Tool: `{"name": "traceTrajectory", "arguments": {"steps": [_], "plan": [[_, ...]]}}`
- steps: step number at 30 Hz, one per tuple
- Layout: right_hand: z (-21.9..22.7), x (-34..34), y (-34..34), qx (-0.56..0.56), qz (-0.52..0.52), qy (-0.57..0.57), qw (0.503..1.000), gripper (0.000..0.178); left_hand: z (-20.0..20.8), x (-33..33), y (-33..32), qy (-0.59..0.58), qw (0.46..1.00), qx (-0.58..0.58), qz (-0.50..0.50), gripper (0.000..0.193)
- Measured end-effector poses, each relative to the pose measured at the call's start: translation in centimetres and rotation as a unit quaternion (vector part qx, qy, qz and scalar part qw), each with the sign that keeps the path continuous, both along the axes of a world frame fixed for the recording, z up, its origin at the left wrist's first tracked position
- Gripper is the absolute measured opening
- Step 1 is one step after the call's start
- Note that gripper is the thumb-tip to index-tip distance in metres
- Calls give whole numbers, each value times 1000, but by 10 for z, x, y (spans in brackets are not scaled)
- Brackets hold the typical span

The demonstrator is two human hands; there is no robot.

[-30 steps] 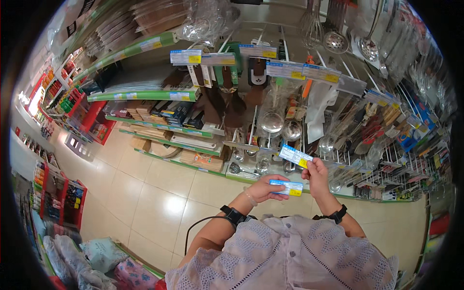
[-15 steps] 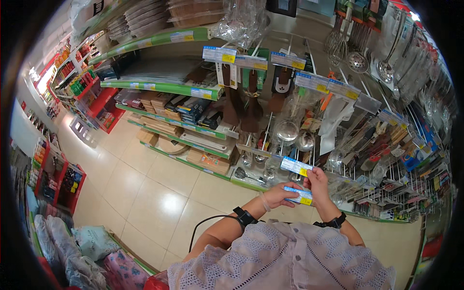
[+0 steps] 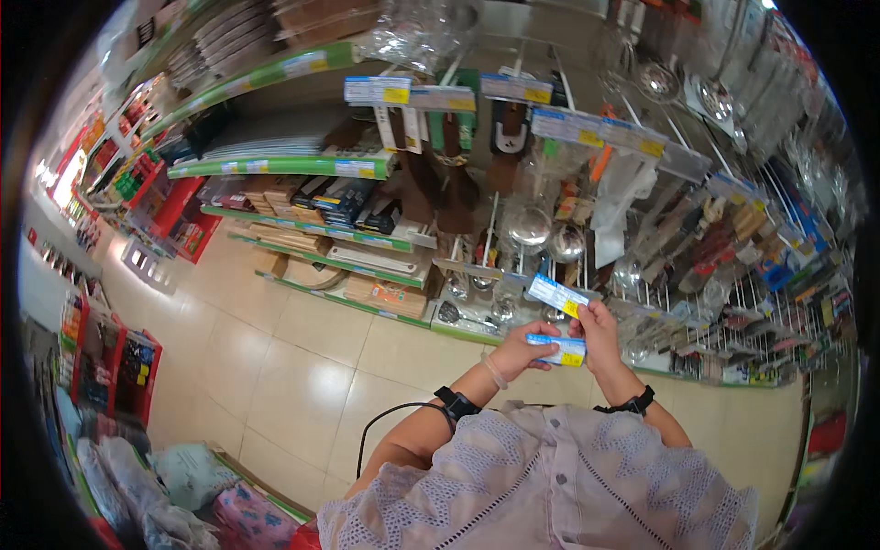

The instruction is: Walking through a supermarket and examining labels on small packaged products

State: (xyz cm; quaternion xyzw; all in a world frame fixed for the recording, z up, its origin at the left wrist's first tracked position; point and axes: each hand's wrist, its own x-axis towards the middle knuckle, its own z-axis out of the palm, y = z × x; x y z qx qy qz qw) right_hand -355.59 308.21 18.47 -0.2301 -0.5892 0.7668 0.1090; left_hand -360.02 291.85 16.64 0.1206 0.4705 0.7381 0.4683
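My left hand [image 3: 524,350] is closed on a price label [image 3: 561,350], blue and white with a yellow corner, its thumb lying over the front. Whether more labels lie behind it I cannot tell. Just right of it, my right hand [image 3: 598,332] pinches a second price label [image 3: 554,294] of the same colours by its yellow end, tilted and a little above the first. Both hands are close together in front of my chest, before the rack of hanging utensils. Ladles [image 3: 529,228] and brown spatulas [image 3: 457,203] hang on hooks beyond them.
Green-edged shelves [image 3: 367,169] with boards and boxes stand at the left of the hooks. Labelled hook rails [image 3: 568,126] jut out above my hands. Packaged utensils [image 3: 706,238] crowd the right. Bagged goods [image 3: 188,474] lie at lower left beside the tiled floor [image 3: 302,380].
My view has shifted slightly, and both hands sit a little higher in it. The right hand's label is tilted more and stands farther apart from the left hand's label.
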Motion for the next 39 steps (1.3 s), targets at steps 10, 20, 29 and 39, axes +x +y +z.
{"name": "traceTrajectory", "arguments": {"steps": [10, 20, 29, 39], "plan": [[-36, 17, 5, 376, -35, 46, 925, 12, 5, 16, 23, 31, 998, -46, -2, 20], [-41, 27, 27, 386, -74, 40, 918, 12, -16, 17, 46, 245, 964, -58, 90, 30], [-44, 36, 47, 359, -90, 32, 928, 14, 15, 35, 58, 123, 992, -26, 10, 40], [-44, 37, 69, 371, -70, 1, 926, 11, 13, 33, 80, 156, 987, -24, -31, 32]]}}
